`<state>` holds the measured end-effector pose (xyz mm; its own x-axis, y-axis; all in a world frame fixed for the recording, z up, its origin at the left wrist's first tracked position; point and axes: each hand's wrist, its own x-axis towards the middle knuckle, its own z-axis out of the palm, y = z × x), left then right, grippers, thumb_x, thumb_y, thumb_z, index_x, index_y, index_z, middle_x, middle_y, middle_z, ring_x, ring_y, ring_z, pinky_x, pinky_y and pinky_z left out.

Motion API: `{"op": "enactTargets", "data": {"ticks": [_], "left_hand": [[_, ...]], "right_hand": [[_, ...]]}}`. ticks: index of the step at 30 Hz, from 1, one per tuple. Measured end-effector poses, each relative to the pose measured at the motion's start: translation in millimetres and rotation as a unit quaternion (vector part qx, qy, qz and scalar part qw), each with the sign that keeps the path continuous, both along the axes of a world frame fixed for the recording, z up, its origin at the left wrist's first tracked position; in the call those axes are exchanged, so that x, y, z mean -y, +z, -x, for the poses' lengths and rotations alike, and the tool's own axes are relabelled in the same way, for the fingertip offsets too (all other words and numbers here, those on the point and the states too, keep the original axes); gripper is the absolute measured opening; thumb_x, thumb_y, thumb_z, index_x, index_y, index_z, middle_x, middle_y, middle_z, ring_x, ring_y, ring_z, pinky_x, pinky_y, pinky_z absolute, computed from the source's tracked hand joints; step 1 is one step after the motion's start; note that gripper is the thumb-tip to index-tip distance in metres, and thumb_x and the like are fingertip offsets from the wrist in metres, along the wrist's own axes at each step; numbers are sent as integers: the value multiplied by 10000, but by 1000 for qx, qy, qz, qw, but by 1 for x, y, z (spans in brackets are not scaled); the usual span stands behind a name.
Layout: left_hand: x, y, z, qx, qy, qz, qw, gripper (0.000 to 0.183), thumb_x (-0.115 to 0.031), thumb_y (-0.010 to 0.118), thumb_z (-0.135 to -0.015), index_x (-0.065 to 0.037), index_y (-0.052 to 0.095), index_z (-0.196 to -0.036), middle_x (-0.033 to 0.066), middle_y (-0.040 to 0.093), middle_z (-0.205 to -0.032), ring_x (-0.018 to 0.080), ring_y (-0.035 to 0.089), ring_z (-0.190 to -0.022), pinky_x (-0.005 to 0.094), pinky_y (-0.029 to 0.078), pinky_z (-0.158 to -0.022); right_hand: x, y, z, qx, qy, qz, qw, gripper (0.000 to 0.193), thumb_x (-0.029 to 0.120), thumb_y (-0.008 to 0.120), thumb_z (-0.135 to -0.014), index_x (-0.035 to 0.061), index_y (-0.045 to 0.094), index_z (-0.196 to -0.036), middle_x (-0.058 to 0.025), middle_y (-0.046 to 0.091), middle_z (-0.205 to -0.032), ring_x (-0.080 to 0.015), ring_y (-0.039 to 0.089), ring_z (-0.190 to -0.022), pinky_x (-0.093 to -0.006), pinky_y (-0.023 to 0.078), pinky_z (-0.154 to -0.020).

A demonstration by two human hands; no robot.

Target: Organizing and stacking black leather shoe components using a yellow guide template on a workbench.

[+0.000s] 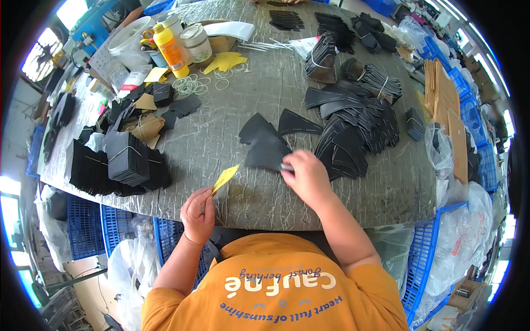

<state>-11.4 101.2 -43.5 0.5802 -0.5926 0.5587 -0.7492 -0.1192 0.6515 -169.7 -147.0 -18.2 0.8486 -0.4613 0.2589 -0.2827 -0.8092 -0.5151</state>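
My left hand (pixel 197 215) pinches a thin, pointed yellow template piece (pixel 226 177) and holds it up near the table's front edge. My right hand (pixel 307 175) is closed around a slim silver-grey tool (pixel 286 167), mostly hidden by the fingers. Its tip is at the lower right corner of a flat black cut piece (pixel 266 152). Another black piece (pixel 254 128) lies partly under that one. A separate curved black piece (pixel 298 122) lies just beyond my right hand, and a fanned pile of black pieces (pixel 342 146) spreads to its right.
Tied bundles of black pieces (pixel 128 159) stand at the left. A yellow bottle (pixel 170 51), a jar (pixel 196 43), rubber bands (pixel 190 84) and yellow templates (pixel 225 62) sit at the back left. Blue crates (pixel 85 226) stand below the table edge. Someone's hands show at the far edge.
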Motion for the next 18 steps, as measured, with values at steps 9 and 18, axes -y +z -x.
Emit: {"op": "enactTargets", "data": {"ticks": [9,18], "left_hand": [[39,0,47,176,-187,-167,952,202,-48,720,-761,-55,674,-957,172,645,-1201,367,627,-1091,477,487,-961],[59,-8,48,110,-190,-163,962,252,-26,748,-728,-22,678,-970,159,655,-1165,364,622,-1109,470,505,-956]], "right_hand": [[-30,-2,83,-26,-19,-95,995,485,208,842,-709,43,645,-1121,-96,621,-1034,-299,594,-1017,-418,515,-845],[-42,-21,79,-6,-46,-44,998,321,145,796,-758,45,688,-1043,-74,580,-944,-278,597,-925,-409,526,-751]]}}
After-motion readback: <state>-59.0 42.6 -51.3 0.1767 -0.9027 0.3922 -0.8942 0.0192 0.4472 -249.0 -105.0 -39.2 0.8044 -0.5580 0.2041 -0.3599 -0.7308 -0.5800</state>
